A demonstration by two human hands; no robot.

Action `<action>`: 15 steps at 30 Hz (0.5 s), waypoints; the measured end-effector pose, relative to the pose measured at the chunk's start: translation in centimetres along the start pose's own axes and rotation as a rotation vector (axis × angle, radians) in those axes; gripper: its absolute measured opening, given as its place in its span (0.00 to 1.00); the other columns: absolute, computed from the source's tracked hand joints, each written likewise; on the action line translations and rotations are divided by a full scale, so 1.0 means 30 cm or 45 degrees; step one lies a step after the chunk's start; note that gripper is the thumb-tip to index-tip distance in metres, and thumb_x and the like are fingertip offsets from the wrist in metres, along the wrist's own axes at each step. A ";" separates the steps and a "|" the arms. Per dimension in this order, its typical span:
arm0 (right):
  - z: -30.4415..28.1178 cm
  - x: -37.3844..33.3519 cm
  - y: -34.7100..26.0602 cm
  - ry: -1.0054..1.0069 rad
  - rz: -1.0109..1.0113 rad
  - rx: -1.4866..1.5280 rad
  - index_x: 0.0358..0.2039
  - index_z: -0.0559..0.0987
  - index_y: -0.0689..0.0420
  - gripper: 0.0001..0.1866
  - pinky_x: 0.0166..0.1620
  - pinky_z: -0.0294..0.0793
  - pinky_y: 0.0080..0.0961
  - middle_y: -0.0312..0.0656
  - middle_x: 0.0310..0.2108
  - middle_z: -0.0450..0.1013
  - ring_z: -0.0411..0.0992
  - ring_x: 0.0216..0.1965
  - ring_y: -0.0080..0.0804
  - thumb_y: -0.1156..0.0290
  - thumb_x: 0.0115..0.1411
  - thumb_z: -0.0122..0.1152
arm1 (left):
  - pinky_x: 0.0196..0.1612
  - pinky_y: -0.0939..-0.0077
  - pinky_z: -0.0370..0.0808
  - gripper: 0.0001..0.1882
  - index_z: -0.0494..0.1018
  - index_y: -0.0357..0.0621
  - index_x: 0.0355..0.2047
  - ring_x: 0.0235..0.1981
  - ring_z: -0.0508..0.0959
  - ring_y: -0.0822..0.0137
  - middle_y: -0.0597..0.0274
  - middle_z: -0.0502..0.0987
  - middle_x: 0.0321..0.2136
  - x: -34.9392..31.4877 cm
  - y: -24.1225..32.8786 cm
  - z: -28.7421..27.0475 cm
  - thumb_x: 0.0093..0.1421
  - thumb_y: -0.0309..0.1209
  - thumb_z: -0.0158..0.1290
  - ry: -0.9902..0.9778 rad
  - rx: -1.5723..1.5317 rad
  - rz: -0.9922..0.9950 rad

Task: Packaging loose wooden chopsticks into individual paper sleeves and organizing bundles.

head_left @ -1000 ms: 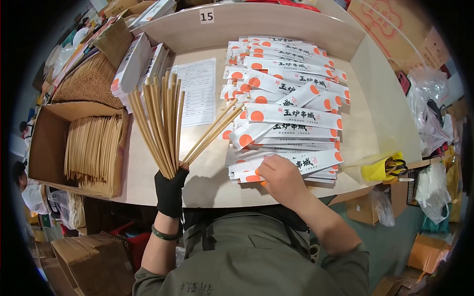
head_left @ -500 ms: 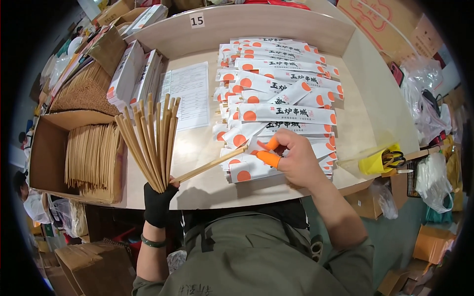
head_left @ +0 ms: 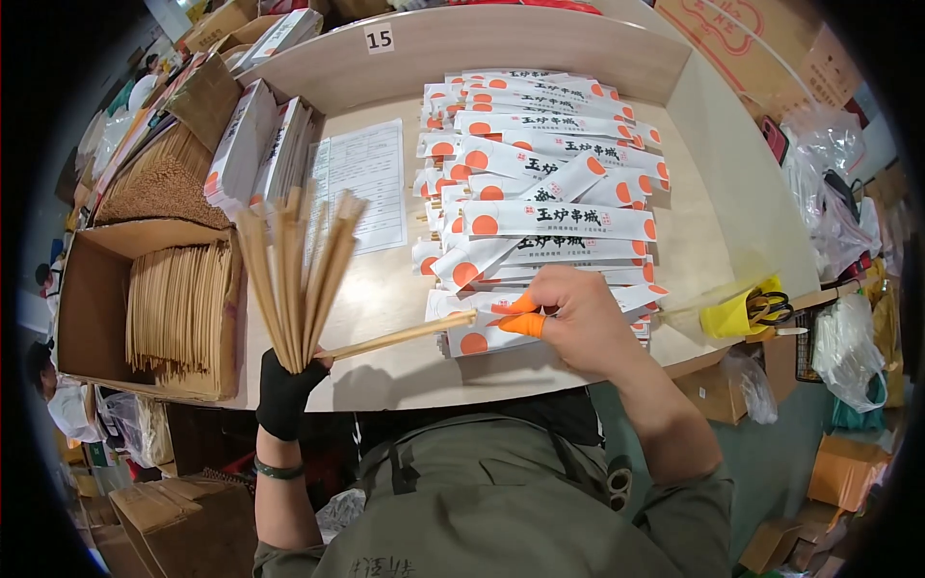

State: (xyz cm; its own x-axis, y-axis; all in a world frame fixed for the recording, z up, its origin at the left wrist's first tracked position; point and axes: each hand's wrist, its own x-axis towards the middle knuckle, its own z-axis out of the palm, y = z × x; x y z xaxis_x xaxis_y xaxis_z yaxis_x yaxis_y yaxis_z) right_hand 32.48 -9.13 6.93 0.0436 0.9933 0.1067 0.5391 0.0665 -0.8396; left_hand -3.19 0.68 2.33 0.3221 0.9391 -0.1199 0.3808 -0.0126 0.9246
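Observation:
My left hand [head_left: 294, 393], in a black glove, grips a fanned bundle of wooden chopsticks [head_left: 313, 279]. One pair of chopsticks [head_left: 400, 334] juts out to the right from its fingers, the far ends bare above the pile. Orange finger covers are on the thumb and forefinger of my right hand [head_left: 573, 318], which pinch at a white paper chopstick sleeve [head_left: 461, 306] just right of those ends. Beneath and beyond lies a stack of white sleeves [head_left: 501, 220] with orange dots and dark lettering. My right fingertips partly hide the sleeve they pinch.
At the left, a cardboard box [head_left: 231, 337] holds many chopsticks, with more chopsticks [head_left: 159, 183] behind it. Bundles of sleeves [head_left: 241, 140] stand beside a printed sheet [head_left: 366, 188]. A yellow holder with scissors [head_left: 742, 313] sits at the right edge; a low panel [head_left: 540, 43] borders the back.
My left hand has shifted left and slightly down with the chopsticks, and the fanned ends are blurred. My right hand is slightly lower, with a wider gap between its fingertips and the chopstick ends.

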 end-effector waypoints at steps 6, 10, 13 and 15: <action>0.045 0.015 0.006 0.071 -0.587 -0.521 0.30 0.81 0.57 0.08 0.33 0.68 0.29 0.39 0.27 0.70 0.69 0.32 0.34 0.71 0.47 0.63 | 0.36 0.76 0.75 0.08 0.74 0.36 0.30 0.30 0.78 0.71 0.59 0.79 0.28 0.016 0.042 0.053 0.55 0.28 0.59 -0.068 -0.063 0.063; 0.206 0.072 -0.112 -0.135 -0.860 -0.674 0.34 0.79 0.58 0.12 0.37 0.70 0.37 0.43 0.32 0.70 0.70 0.36 0.38 0.71 0.47 0.59 | 0.53 0.67 0.70 0.17 0.70 0.36 0.42 0.47 0.76 0.61 0.50 0.75 0.48 0.036 0.062 0.327 0.64 0.40 0.50 -0.247 -1.003 -0.021; 0.124 0.151 -0.004 0.341 -0.965 -0.662 0.32 0.77 0.61 0.11 0.35 0.69 0.36 0.44 0.32 0.70 0.70 0.34 0.37 0.70 0.47 0.60 | 0.49 0.73 0.73 0.13 0.69 0.38 0.38 0.44 0.77 0.65 0.48 0.77 0.43 0.096 0.157 0.360 0.64 0.37 0.50 0.090 -0.856 0.225; 0.081 0.097 0.022 0.251 -0.888 -0.704 0.31 0.77 0.62 0.10 0.35 0.69 0.33 0.43 0.32 0.70 0.70 0.34 0.36 0.71 0.48 0.60 | 0.31 0.77 0.71 0.09 0.67 0.42 0.36 0.25 0.73 0.72 0.56 0.76 0.31 0.122 0.054 0.278 0.63 0.35 0.52 0.229 -0.680 0.107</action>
State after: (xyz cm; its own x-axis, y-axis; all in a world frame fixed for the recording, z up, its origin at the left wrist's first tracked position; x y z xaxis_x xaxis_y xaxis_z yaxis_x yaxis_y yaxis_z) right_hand 30.90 -5.96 5.40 -0.3278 0.7071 0.6265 0.8214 0.5410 -0.1807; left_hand 5.83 1.22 0.38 0.1618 0.9867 -0.0181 -0.1459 0.0420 0.9884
